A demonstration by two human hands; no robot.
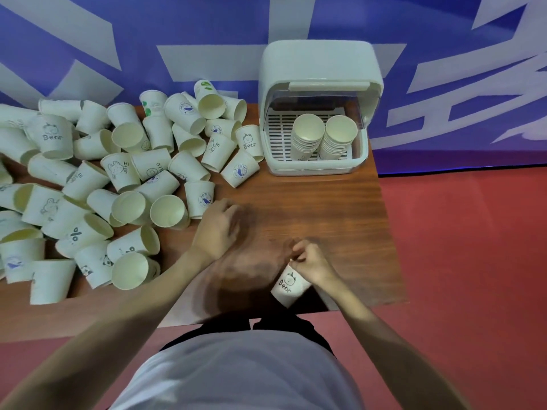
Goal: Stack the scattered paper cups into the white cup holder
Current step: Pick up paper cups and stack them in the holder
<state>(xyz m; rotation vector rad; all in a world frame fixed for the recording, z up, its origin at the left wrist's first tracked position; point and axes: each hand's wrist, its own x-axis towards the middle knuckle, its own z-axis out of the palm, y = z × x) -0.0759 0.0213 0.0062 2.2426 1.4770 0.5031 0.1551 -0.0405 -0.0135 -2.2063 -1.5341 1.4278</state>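
the counter (310, 202) carries a white cup holder (319, 84) at its far edge with its lid up, so the two cup stacks (324, 137) inside can take more. left of the holder sprawls the loose cup pile (118, 187), within reach of the left hand (219, 226), whose fingers curl blurred and hold nothing. nearer than the holder, the right hand (310, 261) has its fingers pinching a bear cup (288, 287) by the rim, probably ready for stacking.

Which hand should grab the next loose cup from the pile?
Left. The left hand holds nothing and sits beside the scattered white paper cups, while the right hand already grips a Bear-printed paper cup, farther from the pile.
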